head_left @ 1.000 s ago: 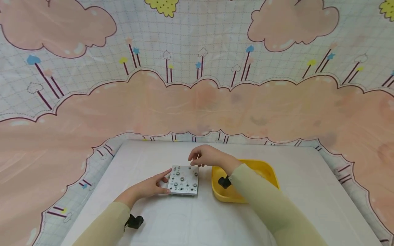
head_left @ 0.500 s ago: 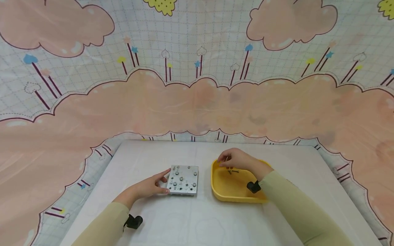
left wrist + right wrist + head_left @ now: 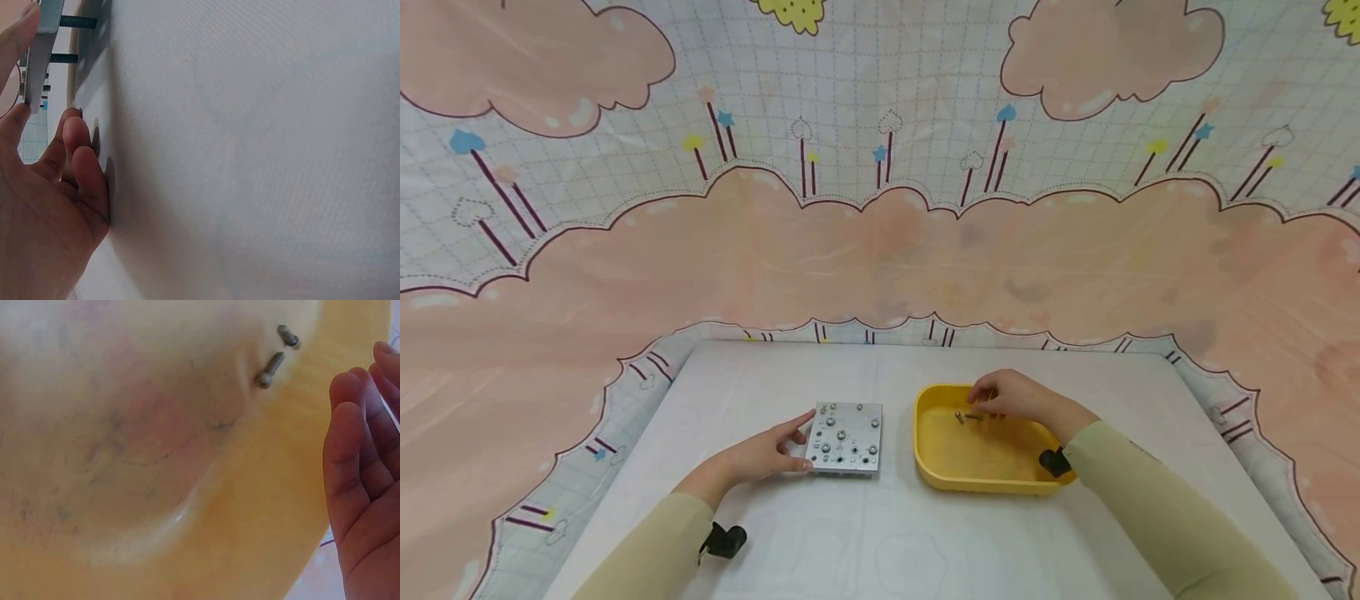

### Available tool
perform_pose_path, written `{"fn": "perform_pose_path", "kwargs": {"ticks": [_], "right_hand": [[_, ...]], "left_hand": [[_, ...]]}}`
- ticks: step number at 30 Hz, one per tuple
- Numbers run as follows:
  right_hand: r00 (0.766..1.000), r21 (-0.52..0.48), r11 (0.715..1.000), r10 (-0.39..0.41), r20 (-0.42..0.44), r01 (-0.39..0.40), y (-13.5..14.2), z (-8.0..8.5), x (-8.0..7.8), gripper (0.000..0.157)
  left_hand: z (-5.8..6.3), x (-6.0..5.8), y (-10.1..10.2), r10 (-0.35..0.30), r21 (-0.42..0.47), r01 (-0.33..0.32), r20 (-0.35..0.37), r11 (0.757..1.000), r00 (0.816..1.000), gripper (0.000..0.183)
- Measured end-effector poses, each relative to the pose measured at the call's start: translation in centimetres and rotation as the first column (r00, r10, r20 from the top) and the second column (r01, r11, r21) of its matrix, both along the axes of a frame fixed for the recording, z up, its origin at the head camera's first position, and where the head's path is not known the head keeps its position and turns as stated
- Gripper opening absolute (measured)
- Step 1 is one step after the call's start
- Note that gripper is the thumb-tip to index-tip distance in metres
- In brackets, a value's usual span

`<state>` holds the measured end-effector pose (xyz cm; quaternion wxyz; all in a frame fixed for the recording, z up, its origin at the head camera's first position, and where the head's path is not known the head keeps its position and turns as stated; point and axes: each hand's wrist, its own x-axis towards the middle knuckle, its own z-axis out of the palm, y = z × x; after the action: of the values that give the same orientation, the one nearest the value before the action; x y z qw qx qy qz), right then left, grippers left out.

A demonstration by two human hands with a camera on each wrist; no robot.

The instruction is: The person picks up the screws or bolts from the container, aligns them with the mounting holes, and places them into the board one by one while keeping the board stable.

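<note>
A square silver metal plate [image 3: 861, 421] with several screws set in its top lies left of centre in the head view. Below it, threaded screw ends [image 3: 78, 22] jut out toward the cloth in the left wrist view. My left hand [image 3: 763, 454] holds the plate's left side with thumb and index finger at two corners, the other fingers curled beneath. My right hand [image 3: 1018, 396] hovers over the far side of a yellow tray [image 3: 977, 486], fingers loosely bent. Nothing shows between its fingertips [image 3: 345, 419]. Two loose screws, one [image 3: 270, 370] nearer the hand's camera, lie in the tray.
White cloth [image 3: 850, 533] covers the table under the plate and tray. A patterned curtain [image 3: 880, 258] hangs behind and along both sides. Each wrist wears a small black camera, the left one [image 3: 724, 540] close above the cloth.
My right hand has moved from over the plate's far right corner rightward to the tray, uncovering the two screws there. My left hand stays at the plate.
</note>
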<state>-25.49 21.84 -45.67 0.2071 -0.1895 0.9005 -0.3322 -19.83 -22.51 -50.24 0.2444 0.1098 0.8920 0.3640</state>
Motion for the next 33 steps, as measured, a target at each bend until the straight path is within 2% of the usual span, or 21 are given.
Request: {"fn": "perform_pose_path", "kwargs": {"ticks": [5,10,17,25,33], "right_hand": [[1.000,0.085,0.996,0.030,0.001,-0.030,0.3,-0.6,-0.1,0.013],[0.996,0.180,0.980,0.088,-0.015,-0.084,0.2,-1.0,-0.2,0.010],[0.995,0.279,0.957,0.095,-0.032,-0.083,0.0,-1.7,-0.3,0.012],[0.987,0.333,0.936,0.144,-0.064,-0.115,-0.2,-2.2,-0.2,0.009],[0.977,0.346,0.928,0.186,-0.102,-0.140,-0.7,-2.4,-0.1,0.006]], "left_hand": [[0.1,0.0,0.1,0.009,0.004,-0.009,0.001,1.000,1.000,0.096],[0.1,0.0,0.2,0.020,0.002,-0.020,0.001,1.000,1.000,0.096],[0.0,0.0,0.1,0.019,0.006,-0.019,0.003,1.000,1.000,0.096],[0.2,0.1,0.2,0.024,0.015,-0.024,0.011,1.000,1.000,0.096],[0.2,0.1,0.2,0.028,0.018,-0.028,0.011,0.999,1.000,0.096]]}}
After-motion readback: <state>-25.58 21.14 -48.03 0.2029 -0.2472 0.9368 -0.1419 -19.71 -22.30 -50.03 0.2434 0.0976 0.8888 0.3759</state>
